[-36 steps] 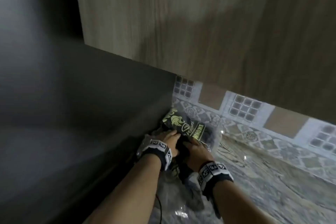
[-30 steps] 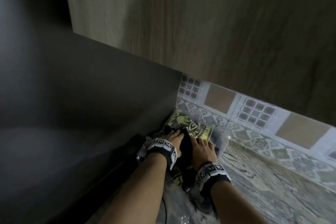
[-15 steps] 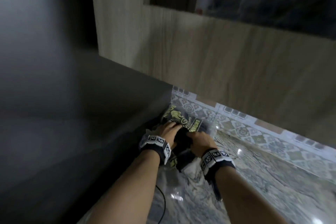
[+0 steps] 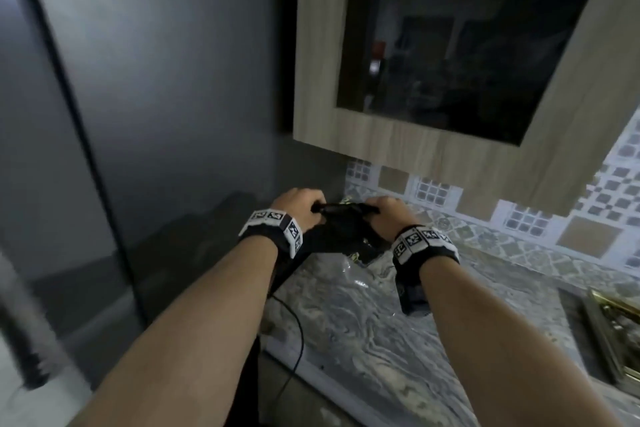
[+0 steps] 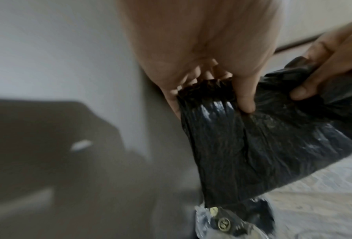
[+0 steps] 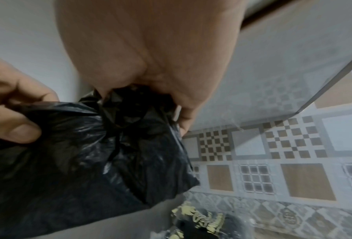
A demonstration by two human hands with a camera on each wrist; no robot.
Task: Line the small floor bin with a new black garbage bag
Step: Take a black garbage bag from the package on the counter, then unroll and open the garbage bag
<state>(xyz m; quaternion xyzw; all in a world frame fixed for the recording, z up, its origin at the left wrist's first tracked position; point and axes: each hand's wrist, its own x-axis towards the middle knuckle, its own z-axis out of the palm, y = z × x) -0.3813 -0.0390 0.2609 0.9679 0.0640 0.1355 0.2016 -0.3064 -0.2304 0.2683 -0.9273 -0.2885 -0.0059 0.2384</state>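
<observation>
Black garbage bag (image 4: 341, 229): thin crinkled glossy plastic, still folded flat. Top edge bunched, stretched level between left hand (image 4: 299, 206) and right hand (image 4: 389, 213), both gripping it. Rest hanging down, lifted off marbled worktop (image 4: 398, 329), above clear packet (image 6: 201, 221) with gold print.

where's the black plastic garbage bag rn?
Head view: black plastic garbage bag is gripped between left hand and right hand, above the marbled countertop, just over the printed bag packet.
</observation>
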